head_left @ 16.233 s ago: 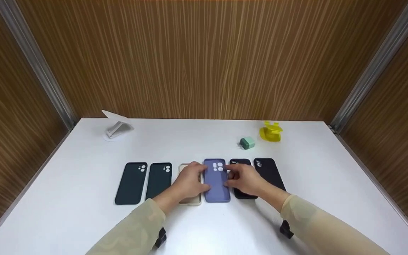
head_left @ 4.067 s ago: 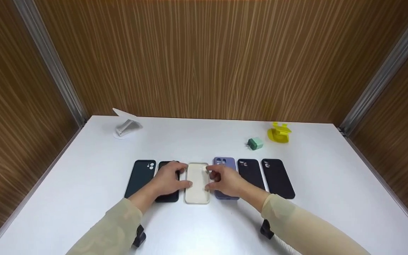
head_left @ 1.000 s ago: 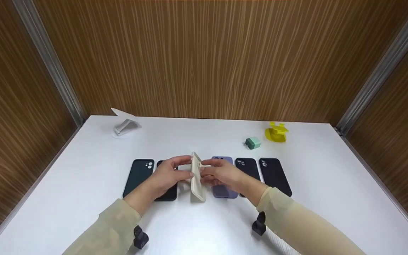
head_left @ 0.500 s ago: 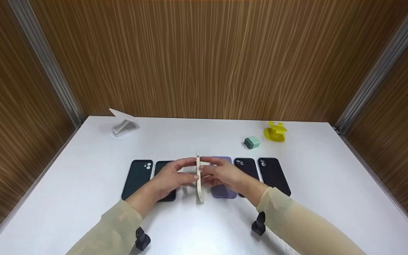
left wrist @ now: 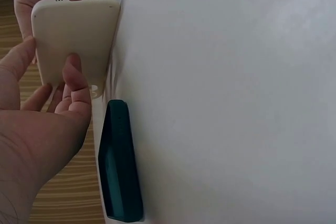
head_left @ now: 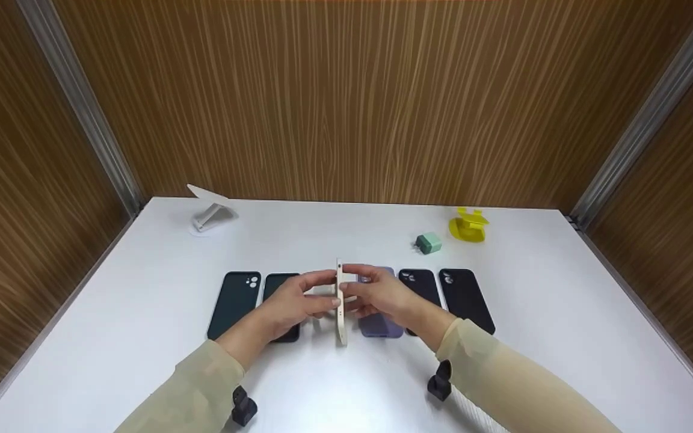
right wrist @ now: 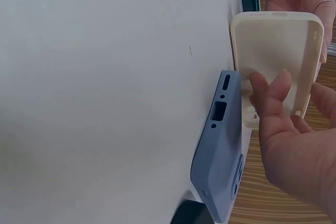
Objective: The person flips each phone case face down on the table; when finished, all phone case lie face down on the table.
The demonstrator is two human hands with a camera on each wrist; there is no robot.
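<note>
Both hands on cream case (head_left: 340,304): left hand (head_left: 293,302) fingers curled on outer back, right hand (head_left: 382,297) pinching hollow inner side. Stood on edge, mid-row, above white table (head_left: 142,313), prob. so either face can turn. Lilac case (head_left: 378,323) flat just right; dark green case (head_left: 235,305) left, black cases (head_left: 465,299) right. Gap in row beneath; wide room near edge; charger (head_left: 428,243), yellow stand (head_left: 468,225), white stand (head_left: 211,208) far.
</note>
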